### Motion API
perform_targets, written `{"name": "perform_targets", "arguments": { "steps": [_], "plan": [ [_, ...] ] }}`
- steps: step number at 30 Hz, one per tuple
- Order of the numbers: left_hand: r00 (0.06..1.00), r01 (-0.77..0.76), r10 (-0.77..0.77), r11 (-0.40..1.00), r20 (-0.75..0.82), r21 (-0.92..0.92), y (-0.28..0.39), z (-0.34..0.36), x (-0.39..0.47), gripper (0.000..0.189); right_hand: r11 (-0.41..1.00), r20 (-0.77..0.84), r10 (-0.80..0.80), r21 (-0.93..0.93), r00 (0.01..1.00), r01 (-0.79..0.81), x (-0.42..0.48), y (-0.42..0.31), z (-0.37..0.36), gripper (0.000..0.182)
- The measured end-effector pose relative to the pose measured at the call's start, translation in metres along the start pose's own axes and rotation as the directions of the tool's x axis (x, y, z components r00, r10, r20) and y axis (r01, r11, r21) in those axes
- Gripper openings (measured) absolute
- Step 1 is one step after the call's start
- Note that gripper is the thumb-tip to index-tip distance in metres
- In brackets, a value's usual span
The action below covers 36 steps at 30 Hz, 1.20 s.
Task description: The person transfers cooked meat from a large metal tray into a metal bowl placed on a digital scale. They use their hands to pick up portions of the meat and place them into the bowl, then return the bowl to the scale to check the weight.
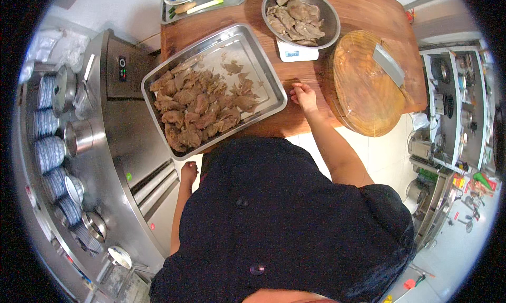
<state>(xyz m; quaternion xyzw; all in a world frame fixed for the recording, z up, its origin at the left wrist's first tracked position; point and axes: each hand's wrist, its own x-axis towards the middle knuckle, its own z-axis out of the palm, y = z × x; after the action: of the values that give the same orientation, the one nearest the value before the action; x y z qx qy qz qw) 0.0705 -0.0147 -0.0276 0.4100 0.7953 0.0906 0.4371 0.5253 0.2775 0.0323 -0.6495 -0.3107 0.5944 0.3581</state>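
Note:
My right hand (pixel 303 97) is just above the wooden table (pixel 265 127), fingers curled together, with nothing visible in them. It is close to the right corner of a rectangular steel tray (pixel 253 46), apart from its rim. Many pieces of brown cooked meat (pixel 197 109) fill the tray's left and lower part. My left hand (pixel 189 171) hangs beside my body, loosely closed, below the tray's near corner; no object shows in it. Beyond my right hand, a steel bowl (pixel 336 24) of larger meat slices (pixel 294 18) stands on a white digital scale (pixel 300 55).
A round wooden chopping block (pixel 363 89) stands at the right, a cleaver (pixel 389 64) lying on it. At the back left is a smaller tray (pixel 237 0) with a scallion piece (pixel 205 5). A steel counter (pixel 118 184) with stacked bowls (pixel 49 153) runs along the left.

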Motion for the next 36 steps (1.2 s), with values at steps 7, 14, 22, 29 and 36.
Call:
{"name": "perform_targets", "arguments": {
  "steps": [7,14,22,29,36],
  "plan": [
    [0.999,-0.014,0.020,0.991,0.044,-0.133,0.009,-0.002,-0.008,0.024,0.955,0.108,-0.069,0.293,0.992,0.035,0.004,-0.098,0.017,0.032],
    [0.981,0.195,-0.195,0.967,0.016,-0.163,-0.016,0.022,-0.014,0.030,0.781,0.143,0.078,0.607,0.987,-0.150,0.037,-0.151,-0.004,0.051],
    [0.980,0.196,-0.197,0.978,-0.004,-0.064,-0.021,0.038,-0.046,0.033,0.842,0.062,0.198,0.499,0.978,-0.202,0.061,-0.149,-0.003,0.032],
    [0.971,0.130,-0.164,0.973,0.177,0.190,-0.071,0.036,-0.019,0.036,0.858,-0.059,0.190,0.496,0.980,-0.137,0.079,-0.143,0.015,0.017],
    [0.983,-0.030,-0.018,0.966,0.181,0.255,-0.069,0.007,0.015,0.032,0.871,-0.252,0.121,0.492,0.960,0.019,0.028,-0.159,0.007,0.013]
  ]
}}
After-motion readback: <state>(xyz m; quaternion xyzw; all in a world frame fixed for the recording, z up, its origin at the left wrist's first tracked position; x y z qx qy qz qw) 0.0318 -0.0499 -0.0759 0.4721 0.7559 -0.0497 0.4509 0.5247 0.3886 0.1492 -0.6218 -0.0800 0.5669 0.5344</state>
